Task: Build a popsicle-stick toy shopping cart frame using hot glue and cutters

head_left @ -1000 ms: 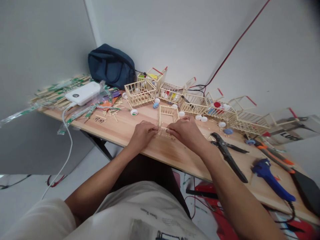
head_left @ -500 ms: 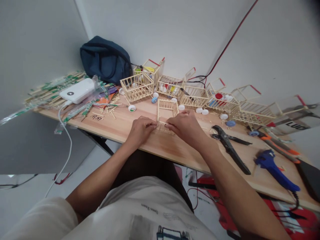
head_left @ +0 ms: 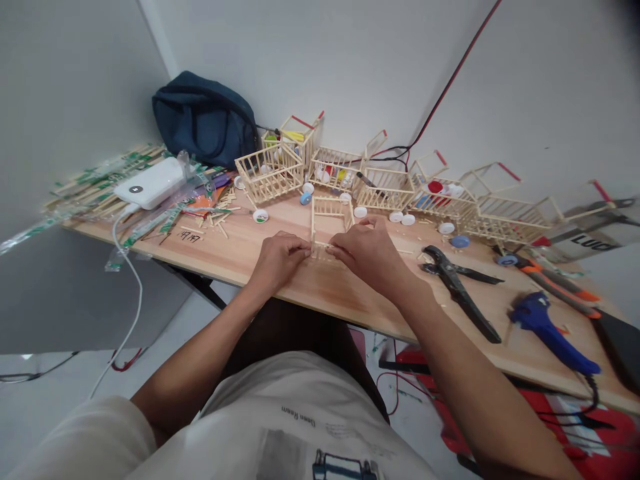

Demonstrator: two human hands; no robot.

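Note:
A small frame of thin wooden sticks (head_left: 332, 207) stands on the table between my hands, its far side barred like a basket wall. My left hand (head_left: 281, 262) pinches the near left corner of this frame with thumb and fingertips. On the near side, right of that, my right hand (head_left: 367, 257) pinches the same frame, fingers curled. The near barred side is partly hidden by my fingers and blurred. Behind it sits a basket-shaped stick cart (head_left: 270, 175) with a white round wheel (head_left: 261, 216).
More stick carts with red handles (head_left: 505, 217) line the wall. To the right lie black pliers (head_left: 460, 290), a blue glue gun (head_left: 553, 333) and orange-handled pliers (head_left: 560, 287). Left are a white power bank (head_left: 150, 183), wrapped sticks (head_left: 95, 183) and a dark blue bag (head_left: 205, 120).
The whole view has shifted slightly, so things appear a little further left. Both hands keep their pinch on the stick frame, with hardly any movement.

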